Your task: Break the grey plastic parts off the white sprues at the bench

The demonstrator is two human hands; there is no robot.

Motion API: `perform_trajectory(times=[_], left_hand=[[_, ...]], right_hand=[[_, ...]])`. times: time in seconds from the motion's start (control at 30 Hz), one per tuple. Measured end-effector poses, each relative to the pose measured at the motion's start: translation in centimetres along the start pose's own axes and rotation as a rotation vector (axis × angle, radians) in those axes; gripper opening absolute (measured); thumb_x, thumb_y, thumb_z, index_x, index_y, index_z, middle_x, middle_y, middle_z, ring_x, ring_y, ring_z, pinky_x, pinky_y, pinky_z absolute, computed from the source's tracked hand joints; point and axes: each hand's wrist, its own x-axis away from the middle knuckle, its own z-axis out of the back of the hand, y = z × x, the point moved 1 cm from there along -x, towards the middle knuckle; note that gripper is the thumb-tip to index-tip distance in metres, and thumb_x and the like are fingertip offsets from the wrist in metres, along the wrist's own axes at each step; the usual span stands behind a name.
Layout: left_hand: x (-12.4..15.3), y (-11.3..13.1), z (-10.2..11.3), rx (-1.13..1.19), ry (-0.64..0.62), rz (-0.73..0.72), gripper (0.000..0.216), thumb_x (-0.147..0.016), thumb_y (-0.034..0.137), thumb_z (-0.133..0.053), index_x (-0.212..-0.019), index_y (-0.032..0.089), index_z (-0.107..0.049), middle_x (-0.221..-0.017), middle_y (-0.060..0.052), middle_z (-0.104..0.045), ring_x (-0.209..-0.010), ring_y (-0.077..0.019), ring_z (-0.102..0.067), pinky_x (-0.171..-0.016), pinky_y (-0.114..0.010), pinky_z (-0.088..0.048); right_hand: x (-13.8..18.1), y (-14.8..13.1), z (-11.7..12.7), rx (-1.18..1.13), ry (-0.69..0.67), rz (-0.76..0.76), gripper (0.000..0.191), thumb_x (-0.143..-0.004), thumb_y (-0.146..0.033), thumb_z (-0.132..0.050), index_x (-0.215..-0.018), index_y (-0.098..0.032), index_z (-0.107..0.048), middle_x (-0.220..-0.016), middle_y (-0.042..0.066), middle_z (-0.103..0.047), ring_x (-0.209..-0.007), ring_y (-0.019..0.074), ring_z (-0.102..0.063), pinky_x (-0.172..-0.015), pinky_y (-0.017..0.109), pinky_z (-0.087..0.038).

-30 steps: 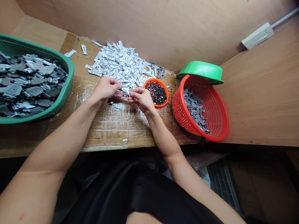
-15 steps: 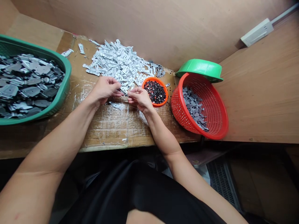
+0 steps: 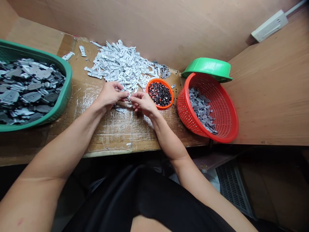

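Observation:
My left hand (image 3: 111, 94) and my right hand (image 3: 143, 102) meet over the taped tabletop, fingertips pinched together around a small metal part (image 3: 129, 96). Fingers cover most of that part, so its full shape is hidden. Just beyond them spreads a heap of pale stamped metal pieces (image 3: 123, 62). Beside my right hand stands a shallow orange dish (image 3: 146, 91) filled with small shiny black parts (image 3: 159, 94). A loose flat metal piece (image 3: 120, 110) lies beneath my hands.
On the left, a green basket (image 3: 69, 75) holds many dark and silver metal parts. A tilted red basket (image 3: 193, 120) at right contains grey metal pieces (image 3: 202, 109), with a bright green basket (image 3: 207, 68) behind it. Wooden panels (image 3: 154, 29) enclose the table's back and right.
Both hands have drawn closer together at the fingertips, and the left fingers now cover more of the metal part. The camera view has shifted slightly.

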Motion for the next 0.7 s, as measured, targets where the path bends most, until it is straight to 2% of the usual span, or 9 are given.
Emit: perform_trajectory(times=[0.1, 0.17, 0.23, 0.3, 0.37, 0.43, 0.53, 0.63, 0.7], left_hand=[[0.4, 0.5, -0.3, 0.029, 0.017, 0.008, 0.030, -0.084, 0.008, -0.089, -0.091, 0.023, -0.063, -0.068, 0.003, -0.065, -0.064, -0.0164, -0.068, -0.072, -0.031, -0.059], [0.8, 1.0, -0.3, 0.051, 0.020, -0.011, 0.029, -0.085, 0.006, -0.088, -0.097, 0.022, -0.068, -0.070, 0.002, -0.069, -0.063, -0.0152, -0.066, -0.074, -0.031, -0.060], [1.2, 1.7, 0.0, 0.066, -0.019, -0.009, 0.023, -0.090, 0.008, -0.088, -0.101, 0.020, -0.072, -0.074, 0.000, -0.072, -0.063, -0.0145, -0.067, -0.076, -0.031, -0.060], [1.4, 2.2, 0.4, 0.068, -0.109, 0.059, 0.011, -0.100, 0.021, -0.086, -0.100, 0.018, -0.076, -0.075, -0.004, -0.075, -0.066, -0.0161, -0.071, -0.078, -0.032, -0.062], [1.3, 2.4, 0.9, 0.055, -0.192, 0.192, 0.032, -0.106, 0.043, -0.084, -0.090, 0.017, -0.078, -0.077, -0.011, -0.078, -0.068, -0.0189, -0.074, -0.075, -0.032, -0.062], [1.0, 2.3, 1.3, 0.024, -0.243, 0.301, 0.047, -0.105, 0.056, -0.083, -0.079, 0.017, -0.078, -0.077, -0.015, -0.078, -0.063, -0.0195, -0.072, -0.063, -0.030, -0.059], [0.8, 1.9, 1.5, -0.033, -0.302, 0.307, 0.038, -0.094, 0.047, -0.095, -0.075, 0.018, -0.080, -0.070, -0.012, -0.073, -0.054, -0.0167, -0.063, -0.052, -0.028, -0.050], [1.3, 1.7, 0.9, -0.057, -0.323, 0.175, 0.027, -0.084, 0.032, -0.102, -0.074, 0.020, -0.079, -0.070, -0.008, -0.072, -0.055, -0.0152, -0.061, -0.057, -0.029, -0.052], [1.7, 1.6, 0.2, -0.073, -0.339, 0.069, 0.029, -0.085, 0.029, -0.098, -0.069, 0.020, -0.075, -0.070, -0.007, -0.071, -0.057, -0.0141, -0.059, -0.059, -0.029, -0.051]], right_hand=[[-0.1, 0.5, 0.0, 0.083, -0.085, 0.080, 0.057, -0.089, -0.065, -0.099, -0.081, -0.025, -0.059, -0.064, -0.008, -0.057, -0.052, 0.0082, -0.050, -0.044, 0.020, -0.043], [-0.2, 0.7, 0.0, 0.186, -0.096, 0.170, 0.058, -0.100, -0.072, -0.085, -0.079, -0.026, -0.056, -0.064, -0.007, -0.052, -0.055, 0.0111, -0.048, -0.048, 0.023, -0.043], [-0.2, 0.8, 0.2, 0.356, -0.068, 0.321, 0.052, -0.112, -0.066, -0.072, -0.081, -0.027, -0.055, -0.068, -0.004, -0.053, -0.065, 0.0154, -0.052, -0.060, 0.027, -0.050], [-0.1, 0.7, 0.6, 0.576, -0.029, 0.510, 0.041, -0.118, -0.049, -0.064, -0.085, -0.026, -0.057, -0.081, 0.002, -0.059, -0.081, 0.0204, -0.059, -0.080, 0.034, -0.058], [0.0, 0.6, 1.1, 0.790, -0.010, 0.659, 0.030, -0.118, -0.036, -0.060, -0.090, -0.025, -0.060, -0.096, 0.007, -0.064, -0.095, 0.0242, -0.060, -0.097, 0.041, -0.058], [-0.1, 0.8, 1.6, 0.942, -0.031, 0.728, 0.027, -0.119, -0.029, -0.054, -0.095, -0.024, -0.063, -0.104, 0.010, -0.065, -0.100, 0.0263, -0.060, -0.105, 0.046, -0.056], [-0.3, 0.9, 2.4, 1.025, -0.051, 0.768, 0.027, -0.120, -0.027, -0.049, -0.103, -0.024, -0.070, -0.104, 0.011, -0.065, -0.103, 0.0277, -0.061, -0.109, 0.048, -0.056], [-0.4, 0.8, 3.0, 0.957, 0.005, 0.785, 0.021, -0.119, -0.029, -0.055, -0.115, -0.025, -0.076, -0.106, 0.010, -0.066, -0.105, 0.0281, -0.064, -0.109, 0.047, -0.056], [-0.3, 0.5, 3.2, 0.835, 0.048, 0.769, 0.017, -0.114, -0.029, -0.062, -0.121, -0.025, -0.077, -0.108, 0.009, -0.067, -0.103, 0.0268, -0.065, -0.107, 0.045, -0.057]])
